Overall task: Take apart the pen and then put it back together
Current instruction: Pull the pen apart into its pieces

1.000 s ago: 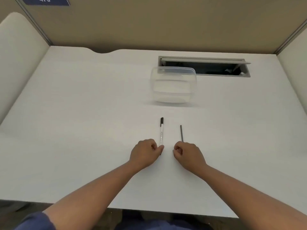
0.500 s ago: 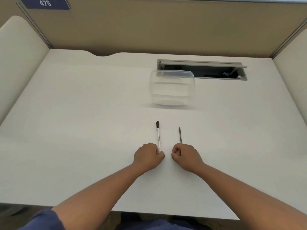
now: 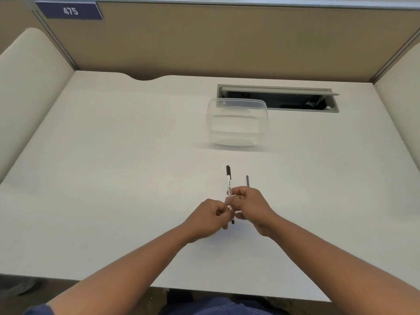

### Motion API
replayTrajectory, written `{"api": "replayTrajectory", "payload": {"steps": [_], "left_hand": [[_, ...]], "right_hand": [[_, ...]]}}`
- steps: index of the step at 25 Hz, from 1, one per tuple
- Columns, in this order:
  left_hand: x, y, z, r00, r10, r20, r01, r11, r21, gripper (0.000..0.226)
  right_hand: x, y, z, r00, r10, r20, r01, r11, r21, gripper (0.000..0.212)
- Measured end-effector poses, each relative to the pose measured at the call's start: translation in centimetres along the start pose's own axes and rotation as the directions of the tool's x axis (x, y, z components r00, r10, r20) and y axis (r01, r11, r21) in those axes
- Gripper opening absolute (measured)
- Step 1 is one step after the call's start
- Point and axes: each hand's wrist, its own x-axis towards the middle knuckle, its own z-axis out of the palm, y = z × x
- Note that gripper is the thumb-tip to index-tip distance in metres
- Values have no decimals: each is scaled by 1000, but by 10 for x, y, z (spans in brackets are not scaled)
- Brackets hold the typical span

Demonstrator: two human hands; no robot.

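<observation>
A slim white pen (image 3: 228, 181) with a black cap at its far end points away from me over the middle of the white desk. My left hand (image 3: 210, 218) pinches its near part, where a small black tip shows below my fingers. My right hand (image 3: 250, 205) grips the barrel just above the left hand. A thin dark grey refill rod (image 3: 247, 181) lies on the desk just right of the pen, its near end hidden behind my right hand.
A clear plastic container (image 3: 237, 122) stands beyond the pen. Behind it an open cable slot (image 3: 278, 98) is cut into the white desk (image 3: 113, 167). Padded partitions close in the left, right and far sides.
Both hands were closed fists resting on the desk by the pen's and rod's near ends. Now both hold the pen, and my right hand has moved left off the rod.
</observation>
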Motion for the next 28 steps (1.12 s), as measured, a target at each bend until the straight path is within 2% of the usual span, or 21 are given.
{"api": "replayTrajectory", "payload": {"steps": [1, 3, 4, 5, 6, 7, 9, 12, 14, 16, 19, 21, 24, 28], "left_hand": [[-3, 4, -2, 1000, 14, 21, -15, 999, 52, 35], [-8, 15, -9, 993, 113, -45, -95, 950, 298, 31], [-10, 18, -13, 964, 239, -120, -158, 870, 466, 22], [-10, 18, -19, 893, 416, -175, -231, 755, 613, 16], [-7, 16, -24, 805, 567, -175, -281, 625, 728, 25], [-2, 12, -29, 748, 651, -130, -315, 520, 794, 38], [11, 5, -37, 696, 717, -47, -362, 407, 839, 46], [18, 2, -39, 669, 743, 23, -414, 348, 841, 25], [14, 2, -38, 679, 733, -27, -404, 405, 820, 18], [10, 2, -36, 734, 667, -127, -357, 538, 763, 17], [7, 7, -30, 834, 519, -188, -350, 759, 549, 16], [3, 14, -26, 874, 444, -198, -350, 857, 378, 15], [-3, 24, -18, 919, 346, -191, -296, 923, 244, 17], [-5, 32, -22, 934, 315, -170, -253, 916, 310, 34]], "right_hand": [[-2, -3, 0, 1000, -4, -7, 4, 1000, 11, 29], [-8, -8, -2, 1000, -18, -16, 18, 1000, 3, 25], [-10, -10, -4, 1000, -26, -14, 26, 1000, -8, 22], [-12, -12, -6, 999, -34, -8, 34, 999, -20, 20], [-14, -14, -7, 999, -42, -3, 42, 998, -37, 18], [-16, -15, -8, 999, -51, 1, 51, 997, -59, 17], [-20, -19, -8, 997, -75, -3, 74, 992, -103, 12], [-24, -24, -8, 992, -123, 0, 121, 981, -149, 8], [-27, -27, -9, 991, -135, 2, 134, 981, -142, 10], [-29, -31, -12, 993, -120, 13, 120, 991, -54, 14], [-32, -31, -14, 988, -148, 33, 145, 987, 73, 13], [-31, -29, -11, 979, -202, -7, 202, 976, 81, 8], [-28, -25, -4, 965, -250, -82, 254, 966, 50, 8], [-26, -21, -3, 946, -312, -93, 315, 949, 14, 9]]}}
